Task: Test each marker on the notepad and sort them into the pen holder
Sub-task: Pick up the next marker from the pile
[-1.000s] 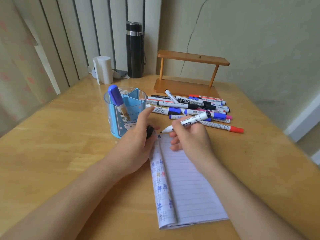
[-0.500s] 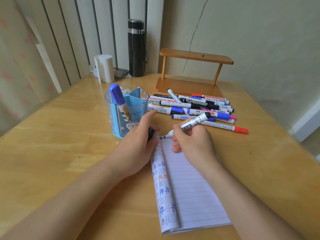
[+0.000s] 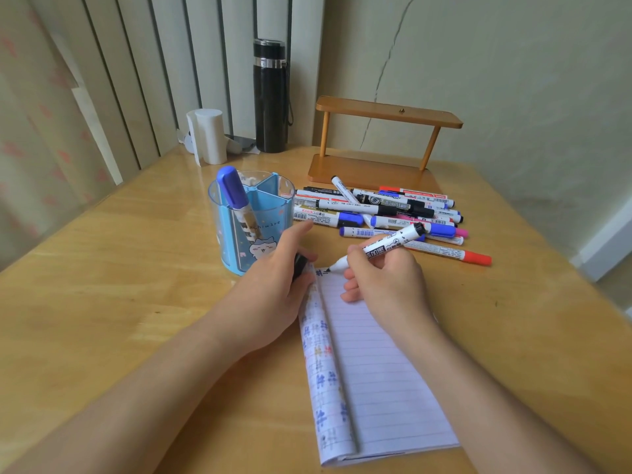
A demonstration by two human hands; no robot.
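far left at the back there's a white roll (image 3: pixel 209 136) and a black flask (image 3: pixel 270 97), not part of this. then the holder (image 3: pixel 232 254), clear blue w/ dividers, one blue marker (image 3: pixel 236 196) standing in its left compartment, cap up. so one sorted, loads to go imo.

left hand (image 3: pixel 270 295) sits just right of the holder, wrist over the table (image 3: pixel 102 285), fingers curled round a small black thing, prob the cap (image 3: pixel 299 265), and leaning on the folded-back edge of the notepad (image 3: pixel 376 371). good, that pins the notepad so it doesn't slide.

right hand (image 3: pixel 386 285) grips the black marker (image 3: pixel 390 245) in a normal writing hold, tip down on the top left corner of the page, right by a small dark scribble. the folded-back pages carry rows of blue marks.

tips for this bit: light pressure, short stroke, tip tilted not stabbed, felt tips mush easily. do it on clean paper beside the scribble so u can actually judge if ink flows. hang on to the cap, snap it back b4 dropping the marker in the holder.

right of the hands is the pile (image 3: pixel 376 209) of untested markers, lying touching each other btw the notepad and the wooden shelf (image 3: pixel 386 111), w/ a red marker (image 3: pixel 444 252) nearest on the outside.
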